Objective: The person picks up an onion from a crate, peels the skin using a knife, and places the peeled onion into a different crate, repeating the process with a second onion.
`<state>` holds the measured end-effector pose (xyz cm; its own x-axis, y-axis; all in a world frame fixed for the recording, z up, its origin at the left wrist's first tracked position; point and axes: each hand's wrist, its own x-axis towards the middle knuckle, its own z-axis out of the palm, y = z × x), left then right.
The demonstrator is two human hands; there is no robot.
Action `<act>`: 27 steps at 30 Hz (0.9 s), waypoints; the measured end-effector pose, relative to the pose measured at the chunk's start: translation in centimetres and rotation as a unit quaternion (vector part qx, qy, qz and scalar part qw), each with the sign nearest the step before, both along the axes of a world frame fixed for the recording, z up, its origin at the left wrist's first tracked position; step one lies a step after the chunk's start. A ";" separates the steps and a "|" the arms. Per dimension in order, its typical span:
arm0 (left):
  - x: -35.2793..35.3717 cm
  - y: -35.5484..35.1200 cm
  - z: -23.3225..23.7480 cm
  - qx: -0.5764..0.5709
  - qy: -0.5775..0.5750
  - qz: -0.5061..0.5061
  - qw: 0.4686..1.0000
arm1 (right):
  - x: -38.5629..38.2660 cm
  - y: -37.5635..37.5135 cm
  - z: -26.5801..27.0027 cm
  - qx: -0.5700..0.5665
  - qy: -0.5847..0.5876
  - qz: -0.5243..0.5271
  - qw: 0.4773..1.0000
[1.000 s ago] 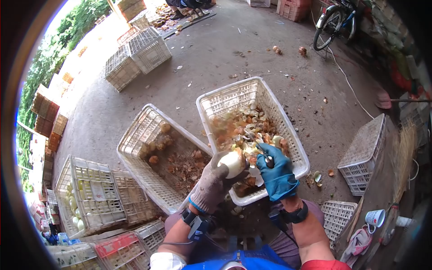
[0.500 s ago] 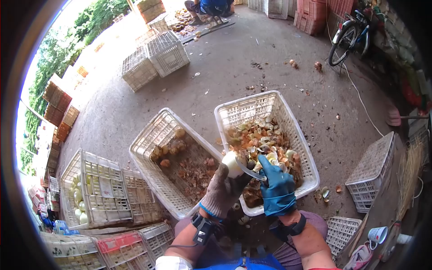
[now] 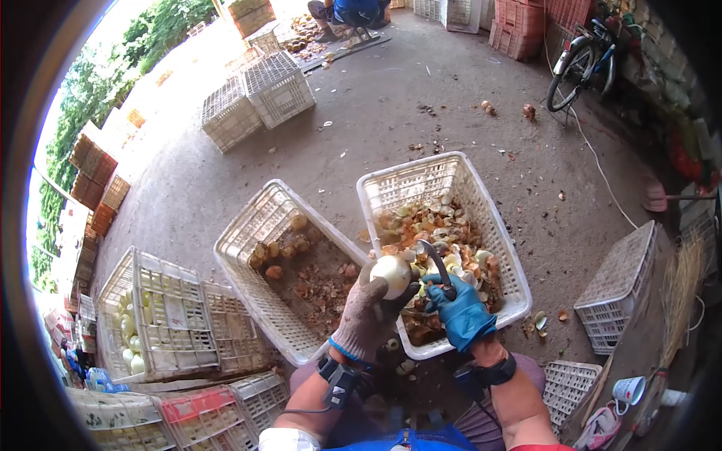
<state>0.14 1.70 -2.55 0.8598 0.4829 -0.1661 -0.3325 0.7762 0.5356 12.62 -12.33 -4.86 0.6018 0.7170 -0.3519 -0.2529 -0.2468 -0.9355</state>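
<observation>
My left hand [image 3: 366,316], in a dirty knitted glove with dark fingertips, is closed round a pale peeled onion [image 3: 392,276]. In a blue rubber glove, my right hand [image 3: 460,310] grips a small curved knife [image 3: 438,264] by its dark handle. The blade points up and to the left, just right of the onion and apart from it. Beneath my hands, a white plastic crate [image 3: 514,259] holds onion skins and trimmings [image 3: 432,225]. Left of it, a second white crate [image 3: 244,289] contains several brown unpeeled onions [image 3: 289,242] and loose skins.
Peeled onions [image 3: 129,338] fill a crate [image 3: 177,316] at left, with more crates [image 3: 199,413] below it. Two crates [image 3: 274,90] stand ahead. A person [image 3: 353,11] sits at the back. A bicycle [image 3: 583,64], a crate [image 3: 617,286] and a mug [image 3: 629,391] are at right.
The knife has come away from the onion and swung upward, its blade turned away. My right hand has rotated slightly, and the onion's pale face now shows more.
</observation>
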 end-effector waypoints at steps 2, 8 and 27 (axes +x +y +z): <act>0.0 0.1 0.1 0.013 -0.005 0.002 1.000 | 0.6 -0.1 0.9 0.017 -0.078 0.002 0.997; 0.2 -0.2 2.8 0.303 0.241 -0.074 0.919 | 1.1 -0.6 5.7 0.078 -0.231 0.005 0.970; 1.4 -2.2 -0.5 0.247 0.229 -0.140 0.931 | 1.5 -2.1 4.0 0.066 -0.399 -0.036 0.914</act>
